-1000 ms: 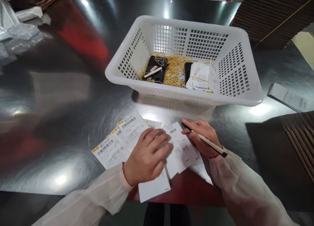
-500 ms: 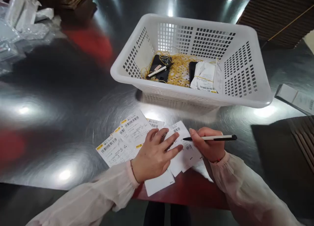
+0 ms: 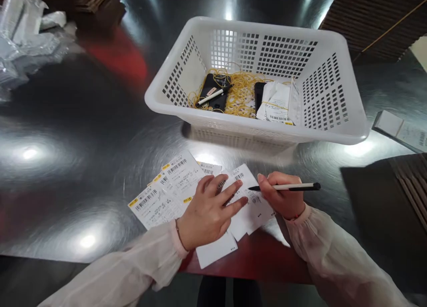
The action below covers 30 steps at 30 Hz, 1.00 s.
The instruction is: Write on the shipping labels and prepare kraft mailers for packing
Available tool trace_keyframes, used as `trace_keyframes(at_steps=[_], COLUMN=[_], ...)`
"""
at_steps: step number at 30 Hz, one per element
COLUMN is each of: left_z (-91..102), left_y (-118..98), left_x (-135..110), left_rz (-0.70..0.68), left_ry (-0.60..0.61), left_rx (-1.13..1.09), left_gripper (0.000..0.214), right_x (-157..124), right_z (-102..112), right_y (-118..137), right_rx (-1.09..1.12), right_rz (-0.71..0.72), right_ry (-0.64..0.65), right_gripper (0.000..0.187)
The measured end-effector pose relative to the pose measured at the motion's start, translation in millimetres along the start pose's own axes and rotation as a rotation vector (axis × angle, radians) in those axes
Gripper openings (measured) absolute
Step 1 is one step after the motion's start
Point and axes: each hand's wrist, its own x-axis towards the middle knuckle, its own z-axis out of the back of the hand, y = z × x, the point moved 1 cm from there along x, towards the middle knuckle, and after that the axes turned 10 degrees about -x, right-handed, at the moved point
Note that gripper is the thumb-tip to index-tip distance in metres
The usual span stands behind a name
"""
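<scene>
My right hand [image 3: 283, 195] grips a white pen [image 3: 296, 187] with black ends, its tip over a printed slip [image 3: 257, 204] that bears a barcode and some handwriting. Fingers spread, my left hand [image 3: 213, 211] lies flat on the slips and covers part of them. More labels [image 3: 151, 209] with barcodes and yellow corner marks fan out to the left of that hand. One white slip [image 3: 216, 251] sticks out below the left wrist, close to the table's front edge.
Behind the slips stands a white plastic basket [image 3: 253, 127] holding yellow rubber bands [image 3: 242, 93], a second pen [image 3: 213, 97], dark phone-like objects and a banded slip bundle [image 3: 275, 102]. Another bundle [image 3: 400, 129] lies right, cardboard stacks [image 3: 387, 18] at back right, plastic-wrapped packets [image 3: 30, 26] at upper left.
The whole view has shifted slightly, with the basket and slips a little further left. Both hands keep nearly the same pose over the slips, and the pen tip has barely moved.
</scene>
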Motion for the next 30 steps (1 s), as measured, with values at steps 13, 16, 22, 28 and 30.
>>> trace_keyframes(at_steps=[13, 16, 22, 28, 30], left_z=[-0.8, -0.8, -0.4, -1.0, -0.8], left_y=[-0.8, -0.6, -0.2, -0.3, -0.4], left_x=[-2.2, -1.9, -2.4, -2.4, -2.1], left_rz=[-0.011, -0.009, -0.007, -0.008, -0.008], left_ry=[-0.003, 0.007, 0.011, -0.005, -0.001], left_rx=[0.006, 0.006, 0.009, 0.008, 0.005], left_gripper=[0.047, 0.048, 0.048, 0.048, 0.048], right_x=[0.1, -0.1, -1.8, -0.8, -0.2], right_z=[-0.4, -1.0, -1.4, -0.8, -0.8], right_y=[-3.6, -4.0, -4.8, -3.8, -4.0], right_rx=[0.032, 0.022, 0.054, 0.039, 0.034], right_rz=[-0.026, -0.021, -0.023, 0.005, -0.004], right_ry=[0.007, 0.000, 0.018, -0.005, -0.021], right_gripper=[0.043, 0.044, 0.043, 0.043, 0.043])
